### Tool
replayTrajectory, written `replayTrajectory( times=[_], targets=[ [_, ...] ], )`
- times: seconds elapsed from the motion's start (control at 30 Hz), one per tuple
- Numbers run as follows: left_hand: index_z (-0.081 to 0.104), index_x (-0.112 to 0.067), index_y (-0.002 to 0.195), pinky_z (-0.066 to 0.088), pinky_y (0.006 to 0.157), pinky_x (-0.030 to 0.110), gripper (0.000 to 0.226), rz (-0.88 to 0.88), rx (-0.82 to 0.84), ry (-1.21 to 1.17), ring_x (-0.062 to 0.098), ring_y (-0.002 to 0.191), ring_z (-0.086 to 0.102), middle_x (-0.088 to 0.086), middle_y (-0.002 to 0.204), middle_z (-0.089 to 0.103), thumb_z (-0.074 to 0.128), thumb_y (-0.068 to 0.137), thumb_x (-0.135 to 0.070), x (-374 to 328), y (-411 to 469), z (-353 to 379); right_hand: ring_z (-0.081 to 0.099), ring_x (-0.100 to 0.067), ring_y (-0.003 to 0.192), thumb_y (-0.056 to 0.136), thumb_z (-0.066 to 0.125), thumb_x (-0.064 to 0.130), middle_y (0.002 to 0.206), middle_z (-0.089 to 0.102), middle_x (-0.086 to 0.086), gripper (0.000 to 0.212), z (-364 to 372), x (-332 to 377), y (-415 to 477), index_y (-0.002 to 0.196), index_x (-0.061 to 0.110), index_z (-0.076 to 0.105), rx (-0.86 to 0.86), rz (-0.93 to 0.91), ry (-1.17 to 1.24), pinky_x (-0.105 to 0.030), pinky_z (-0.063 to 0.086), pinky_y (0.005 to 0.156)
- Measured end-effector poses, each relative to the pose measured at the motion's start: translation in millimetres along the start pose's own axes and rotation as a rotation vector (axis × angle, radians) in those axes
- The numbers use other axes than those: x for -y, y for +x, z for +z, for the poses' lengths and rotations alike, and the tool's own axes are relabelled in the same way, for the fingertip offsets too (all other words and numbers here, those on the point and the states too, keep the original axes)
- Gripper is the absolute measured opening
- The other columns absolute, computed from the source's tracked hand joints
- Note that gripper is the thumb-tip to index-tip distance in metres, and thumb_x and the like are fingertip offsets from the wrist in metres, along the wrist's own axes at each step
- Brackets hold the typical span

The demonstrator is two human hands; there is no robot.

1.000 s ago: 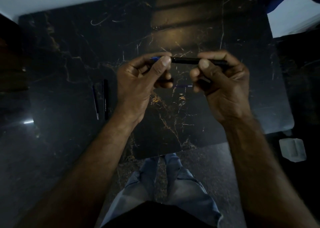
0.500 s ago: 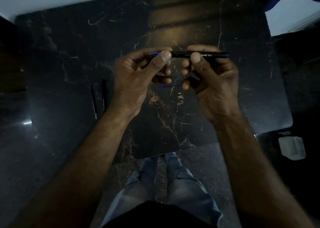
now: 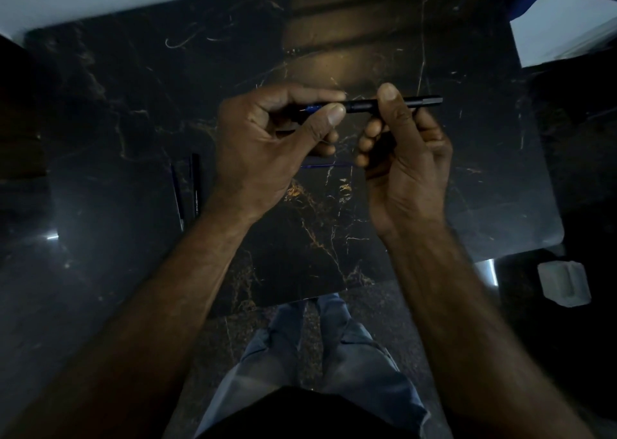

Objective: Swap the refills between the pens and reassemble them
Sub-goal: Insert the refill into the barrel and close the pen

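I hold a black pen barrel (image 3: 364, 105) level above the dark marble table (image 3: 334, 221). My right hand (image 3: 404, 158) pinches the barrel near its middle between thumb and fingers. My left hand (image 3: 267, 138) grips the blue tip section (image 3: 315, 108) at the barrel's left end, where a fine point shows. A thin blue refill (image 3: 325, 165) shows below the hands, its ends hidden behind them. On the table to the left lie another black barrel (image 3: 196, 185) and a thin refill (image 3: 177, 195), side by side.
The table's near edge (image 3: 300, 300) runs just above my knees (image 3: 317, 355). A white sheet (image 3: 567, 28) lies at the far right corner. A small pale container (image 3: 564, 283) sits on the floor at the right.
My right hand has shifted its grip on the barrel, thumb now raised over it, and my left fingers have closed further along the blue tip. The pen stays level.
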State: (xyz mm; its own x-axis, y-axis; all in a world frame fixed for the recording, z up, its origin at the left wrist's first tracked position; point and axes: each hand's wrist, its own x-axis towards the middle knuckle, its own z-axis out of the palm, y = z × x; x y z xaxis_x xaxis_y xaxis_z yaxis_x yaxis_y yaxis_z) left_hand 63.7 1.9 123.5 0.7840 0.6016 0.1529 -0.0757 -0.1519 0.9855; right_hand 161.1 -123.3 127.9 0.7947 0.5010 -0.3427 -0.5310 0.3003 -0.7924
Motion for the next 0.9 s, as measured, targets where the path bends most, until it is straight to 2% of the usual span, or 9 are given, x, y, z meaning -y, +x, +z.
replayTrajectory(
  times=[0.1,0.2,0.27,0.33,0.43,0.57,0.67,0.77,0.9],
  targets=[
    [0.074,-0.003,0.12,0.066,0.07,0.03,0.02,-0.006,0.036,0.022,0.019,0.083,0.081,0.006,0.097,0.079,0.075,0.1,-0.006,9.3,3.8,-1.3,0.061,-0.012,0.056,0.102,0.068,0.013,0.067,0.066,0.0,0.021,-2.1,-3.7,1.1,0.081,0.013,0.065,-0.046,-0.016,-0.021,-0.026,0.051,0.049],
    [0.076,-0.003,0.122,0.065,0.088,0.038,0.021,-0.105,0.126,0.026,0.024,0.106,0.08,0.011,0.112,0.081,0.068,0.104,-0.009,36.0,7.5,-9.9,0.064,-0.015,0.059,0.103,0.067,0.015,0.071,0.068,-0.004,0.02,-11.4,-11.4,0.3,0.083,0.011,0.065,-0.136,-0.02,-0.053,-0.028,0.055,0.052],
    [0.076,-0.011,0.125,0.059,0.098,0.027,0.025,-0.182,0.166,0.187,0.01,0.119,0.073,-0.001,0.123,0.078,0.066,0.102,-0.01,61.3,9.5,-15.8,0.064,-0.016,0.06,0.103,0.066,0.017,0.072,0.068,-0.006,0.021,-21.7,-16.2,0.7,0.083,0.009,0.064,-0.191,-0.016,-0.066,-0.029,0.056,0.053],
    [0.075,-0.023,0.123,0.054,0.098,0.016,0.028,-0.221,0.169,0.465,-0.005,0.113,0.067,-0.013,0.123,0.072,0.072,0.098,-0.012,85.7,11.6,-18.0,0.064,-0.018,0.06,0.103,0.066,0.018,0.072,0.068,-0.007,0.024,-31.9,-19.6,1.3,0.082,0.009,0.062,-0.22,-0.008,-0.079,-0.031,0.055,0.053],
    [0.074,-0.022,0.129,0.046,0.102,0.024,0.035,-0.226,0.298,0.828,0.014,0.122,0.063,0.0,0.133,0.07,0.079,0.095,-0.02,117.4,16.7,-17.2,0.064,-0.018,0.06,0.103,0.067,0.017,0.071,0.068,-0.007,0.024,-41.3,-23.8,2.1,0.08,0.01,0.062,-0.228,0.003,-0.092,-0.031,0.054,0.052],
    [0.073,-0.027,0.13,0.042,0.103,0.032,0.037,-0.247,0.386,0.979,0.024,0.132,0.057,0.003,0.14,0.062,0.08,0.094,-0.032,135.6,21.4,-16.5,0.064,-0.017,0.059,0.102,0.068,0.017,0.069,0.068,-0.006,0.024,-47.8,-24.6,2.9,0.079,0.01,0.062,-0.236,-0.009,-0.083,-0.03,0.053,0.05],
    [0.076,-0.026,0.121,0.042,0.096,0.03,0.028,-0.208,0.375,0.992,0.023,0.126,0.059,0.001,0.132,0.065,0.081,0.094,-0.03,135.9,21.0,-15.3,0.064,-0.018,0.059,0.103,0.067,0.016,0.07,0.069,-0.007,0.023,-52.0,-24.3,2.9,0.081,0.009,0.062,-0.242,-0.024,-0.083,-0.03,0.053,0.05],
    [0.077,-0.024,0.118,0.054,0.096,0.032,0.023,-0.272,0.296,0.908,0.016,0.113,0.068,-0.003,0.122,0.073,0.081,0.095,-0.028,130.5,21.0,-13.5,0.066,-0.018,0.061,0.104,0.065,0.015,0.07,0.07,-0.007,0.022,-55.6,-21.5,3.7,0.083,0.008,0.062,-0.259,-0.056,-0.091,-0.031,0.054,0.052],
    [0.077,-0.016,0.118,0.064,0.087,0.029,0.024,-0.323,0.065,0.301,0.008,0.099,0.078,-0.005,0.11,0.081,0.083,0.095,-0.018,94.8,17.2,-5.7,0.069,-0.02,0.067,0.105,0.062,0.013,0.074,0.071,-0.009,0.017,-59.7,-10.7,5.7,0.091,0.004,0.064,-0.246,-0.166,-0.114,-0.032,0.056,0.055]
  ],
)
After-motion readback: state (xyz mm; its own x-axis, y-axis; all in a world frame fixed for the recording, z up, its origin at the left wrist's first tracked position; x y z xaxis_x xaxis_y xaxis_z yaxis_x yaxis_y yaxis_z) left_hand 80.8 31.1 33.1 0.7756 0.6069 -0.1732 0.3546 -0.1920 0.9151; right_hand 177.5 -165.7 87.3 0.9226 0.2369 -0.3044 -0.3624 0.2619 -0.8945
